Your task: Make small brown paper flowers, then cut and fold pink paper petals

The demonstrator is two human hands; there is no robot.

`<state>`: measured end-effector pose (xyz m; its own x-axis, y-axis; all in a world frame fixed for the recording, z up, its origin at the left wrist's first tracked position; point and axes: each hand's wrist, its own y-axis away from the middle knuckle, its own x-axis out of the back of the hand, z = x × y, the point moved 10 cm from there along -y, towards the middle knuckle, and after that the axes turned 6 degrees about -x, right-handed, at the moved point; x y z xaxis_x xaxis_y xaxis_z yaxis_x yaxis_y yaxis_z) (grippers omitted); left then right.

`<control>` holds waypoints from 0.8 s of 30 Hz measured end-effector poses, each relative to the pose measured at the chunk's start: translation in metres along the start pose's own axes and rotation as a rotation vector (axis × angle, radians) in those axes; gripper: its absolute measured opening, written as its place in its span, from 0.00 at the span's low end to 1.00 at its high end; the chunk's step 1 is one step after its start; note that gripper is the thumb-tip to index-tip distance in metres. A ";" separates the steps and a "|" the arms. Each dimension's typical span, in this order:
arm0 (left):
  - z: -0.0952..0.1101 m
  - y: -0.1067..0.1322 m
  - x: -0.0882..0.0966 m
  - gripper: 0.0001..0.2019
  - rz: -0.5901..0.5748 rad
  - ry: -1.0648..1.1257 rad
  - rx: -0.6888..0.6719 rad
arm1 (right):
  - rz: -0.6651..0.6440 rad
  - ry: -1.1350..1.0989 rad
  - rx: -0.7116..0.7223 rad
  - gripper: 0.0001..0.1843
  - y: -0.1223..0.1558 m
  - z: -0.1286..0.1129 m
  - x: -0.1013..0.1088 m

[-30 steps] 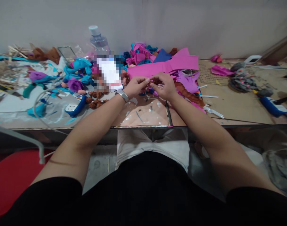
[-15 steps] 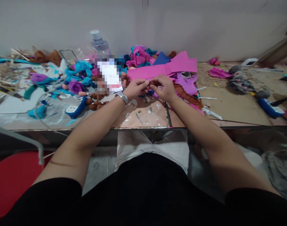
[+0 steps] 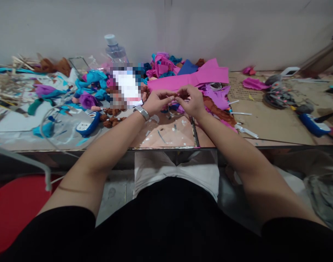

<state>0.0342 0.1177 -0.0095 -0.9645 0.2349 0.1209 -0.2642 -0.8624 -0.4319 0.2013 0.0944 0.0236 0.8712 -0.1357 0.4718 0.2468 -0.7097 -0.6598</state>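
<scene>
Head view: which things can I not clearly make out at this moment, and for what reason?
All in the head view:
What lies between the left hand and the right hand: too small, partly hidden by them.
The bright rectangle's content: masked by pixel blocks.
Printing on the cardboard: too small to read.
The red object: cut off by the left edge.

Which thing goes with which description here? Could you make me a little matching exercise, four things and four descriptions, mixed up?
Things:
1. Left hand
2. Right hand
3. Long flat strip just beyond the hands
4. Bottle

Descriptions:
A. Bright pink
B. Silvery band worn at the wrist
C. White-capped, see-through
D. Bare at the wrist

Pairs: 1-B, 2-D, 3-A, 4-C
</scene>
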 end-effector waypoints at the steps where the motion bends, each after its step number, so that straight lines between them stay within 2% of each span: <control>1: 0.002 0.000 0.000 0.25 0.004 -0.005 -0.014 | -0.002 0.006 0.005 0.24 0.000 0.000 0.000; 7: 0.002 0.001 -0.005 0.34 -0.070 -0.006 -0.023 | -0.050 0.081 0.071 0.22 0.002 -0.007 -0.002; 11: 0.004 0.001 -0.005 0.35 -0.082 -0.032 -0.040 | -0.059 0.105 0.090 0.22 0.003 -0.010 -0.001; 14: 0.007 0.001 -0.001 0.31 -0.043 -0.050 -0.044 | -0.063 0.125 0.108 0.22 0.003 -0.012 -0.004; 17: 0.004 0.001 -0.001 0.23 -0.029 -0.051 0.017 | -0.069 0.133 0.115 0.21 0.003 -0.010 -0.007; 21: 0.002 0.002 -0.004 0.15 -0.054 -0.021 0.084 | -0.068 0.127 0.101 0.21 0.004 -0.006 -0.009; 24: 0.002 0.002 -0.007 0.14 -0.079 0.018 0.091 | -0.070 0.125 0.109 0.22 0.004 -0.006 -0.009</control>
<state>0.0403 0.1139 -0.0093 -0.9406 0.3113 0.1355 -0.3392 -0.8778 -0.3383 0.1914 0.0888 0.0205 0.7925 -0.1784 0.5833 0.3553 -0.6423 -0.6791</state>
